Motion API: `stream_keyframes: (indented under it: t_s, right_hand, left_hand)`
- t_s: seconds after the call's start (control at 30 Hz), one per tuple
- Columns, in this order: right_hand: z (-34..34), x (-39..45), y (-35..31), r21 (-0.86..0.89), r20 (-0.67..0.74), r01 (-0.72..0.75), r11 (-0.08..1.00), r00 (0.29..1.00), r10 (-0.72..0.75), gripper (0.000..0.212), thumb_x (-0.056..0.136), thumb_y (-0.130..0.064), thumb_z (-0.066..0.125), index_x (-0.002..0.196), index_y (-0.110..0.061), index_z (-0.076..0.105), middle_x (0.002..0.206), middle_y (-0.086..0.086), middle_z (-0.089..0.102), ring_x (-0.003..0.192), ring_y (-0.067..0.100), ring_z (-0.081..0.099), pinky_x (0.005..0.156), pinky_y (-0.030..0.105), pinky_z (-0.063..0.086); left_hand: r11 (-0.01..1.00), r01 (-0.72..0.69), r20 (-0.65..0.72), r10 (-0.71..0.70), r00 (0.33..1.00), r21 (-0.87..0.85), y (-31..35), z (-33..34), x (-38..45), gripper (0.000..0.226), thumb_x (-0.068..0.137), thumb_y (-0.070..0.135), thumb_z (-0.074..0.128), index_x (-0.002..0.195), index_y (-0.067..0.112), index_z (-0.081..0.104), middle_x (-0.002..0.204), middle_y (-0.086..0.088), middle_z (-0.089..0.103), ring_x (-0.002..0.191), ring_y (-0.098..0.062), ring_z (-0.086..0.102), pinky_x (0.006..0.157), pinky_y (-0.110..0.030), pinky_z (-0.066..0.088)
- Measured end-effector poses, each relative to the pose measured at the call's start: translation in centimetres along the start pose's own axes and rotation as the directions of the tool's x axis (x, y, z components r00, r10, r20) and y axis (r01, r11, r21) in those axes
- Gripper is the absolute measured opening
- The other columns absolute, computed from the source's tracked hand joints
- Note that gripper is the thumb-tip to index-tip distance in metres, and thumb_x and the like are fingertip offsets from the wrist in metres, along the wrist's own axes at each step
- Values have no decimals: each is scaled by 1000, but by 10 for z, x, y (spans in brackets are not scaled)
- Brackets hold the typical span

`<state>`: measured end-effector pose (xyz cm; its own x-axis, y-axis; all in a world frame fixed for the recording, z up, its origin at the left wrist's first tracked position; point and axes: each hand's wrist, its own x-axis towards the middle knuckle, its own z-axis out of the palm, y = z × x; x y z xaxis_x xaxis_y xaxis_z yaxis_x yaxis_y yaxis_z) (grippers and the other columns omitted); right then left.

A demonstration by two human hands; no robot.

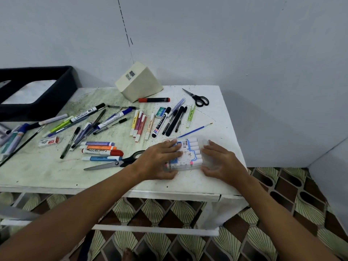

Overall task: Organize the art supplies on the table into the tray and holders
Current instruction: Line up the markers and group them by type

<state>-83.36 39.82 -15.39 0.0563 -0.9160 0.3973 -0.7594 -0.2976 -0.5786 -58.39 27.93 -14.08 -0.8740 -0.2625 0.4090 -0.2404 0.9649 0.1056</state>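
A clear pack of pastel markers with a bear label lies near the front right of the white table. My left hand covers its left half, fingers on top and thumb at the near edge. My right hand grips its right end between index finger and thumb. Loose pens and whiteboard markers and highlighters are scattered across the table. A black tray sits at the back left. A cream holder lies tipped on its side at the back.
Grey-handled scissors lie just left of my left wrist. Small black scissors are at the back right, and a blue paintbrush lies just behind the pack. A red marker lies by the holder. The table's right edge is close to my right hand.
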Motion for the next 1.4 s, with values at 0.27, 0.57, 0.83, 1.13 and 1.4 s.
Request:
stream_keyframes:
  t_s: [0.27, 0.57, 0.83, 1.13, 1.4]
  right_hand:
    - [-20, 7, 6, -70, 67, -44, 997, 997, 49, 59, 69, -56, 64, 122, -30, 65, 151, 1, 36, 130, 22, 46, 101, 51, 43]
    - [-45, 27, 14, -154, 257, -282, 947, 914, 314, 65, 77, -27, 78, 127, -53, 46, 161, -3, 9, 146, 13, 13, 118, 47, 12]
    - [-32, 27, 8, -166, 177, -390, 906, 892, 416, 46, 93, -19, 60, 136, -27, 50, 148, -4, 42, 145, 15, 22, 117, 41, 5]
    - [-26, 59, -29, 226, 76, -471, 853, 881, 466, 38, 82, -8, 56, 118, -13, 64, 128, 6, 60, 114, 19, 53, 86, 20, 42]
    - [4, 136, -100, 519, 295, -465, 717, 885, 360, 42, 90, -9, 55, 124, -33, 51, 91, 15, 68, 70, 19, 66, 67, 41, 56]
  left_hand:
    - [1000, -13, -98, 14, 995, 15, 20, -10, 4, 57, 75, 58, 65, 102, 9, 75, 112, -7, 71, 106, -24, 65, 85, -39, 55]
    - [975, 36, -5, -38, 999, -218, 49, -5, 7, 46, 72, 54, 70, 104, 21, 74, 121, 1, 60, 132, -22, 39, 110, -52, 26]
    - [957, 75, 78, -55, 995, -281, 45, 7, 10, 46, 81, 47, 69, 122, 26, 65, 148, -4, 42, 147, -28, 15, 111, -47, 32]
    - [954, 17, -37, -30, 999, -298, 32, -9, 5, 41, 82, 36, 70, 118, 16, 67, 144, -10, 48, 144, -33, 24, 106, -56, 38]
    - [981, 36, -190, -73, 979, -191, -33, -66, -30, 39, 82, 32, 75, 115, 12, 69, 141, -12, 50, 143, -36, 25, 107, -56, 36]
